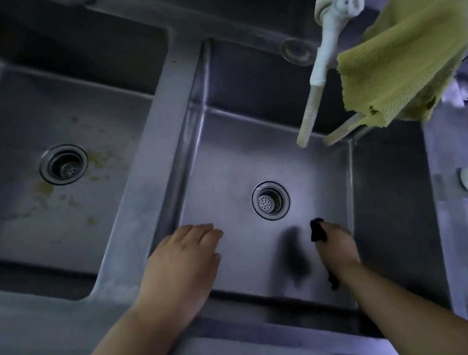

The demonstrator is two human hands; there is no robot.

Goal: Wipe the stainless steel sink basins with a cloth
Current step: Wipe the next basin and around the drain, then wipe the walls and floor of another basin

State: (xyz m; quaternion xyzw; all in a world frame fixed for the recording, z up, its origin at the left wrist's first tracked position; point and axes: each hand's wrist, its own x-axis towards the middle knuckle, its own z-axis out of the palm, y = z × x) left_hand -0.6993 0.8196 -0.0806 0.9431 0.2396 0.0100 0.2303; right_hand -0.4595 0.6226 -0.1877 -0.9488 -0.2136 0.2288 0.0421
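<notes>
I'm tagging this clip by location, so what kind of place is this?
Probably a commercial or utility kitchen wash area: two deep stainless steel basins side by side, white taps above the right one, and a yellow-green cloth draped over the pipework.

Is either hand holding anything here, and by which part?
The right hand grips a dark cloth, bunched in its fist. The left hand holds nothing.

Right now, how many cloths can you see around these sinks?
2. A dark cloth is bunched in the right hand low in the right basin. A yellow-green cloth hangs over the white taps at upper right. Others may lie outside the view.
</notes>
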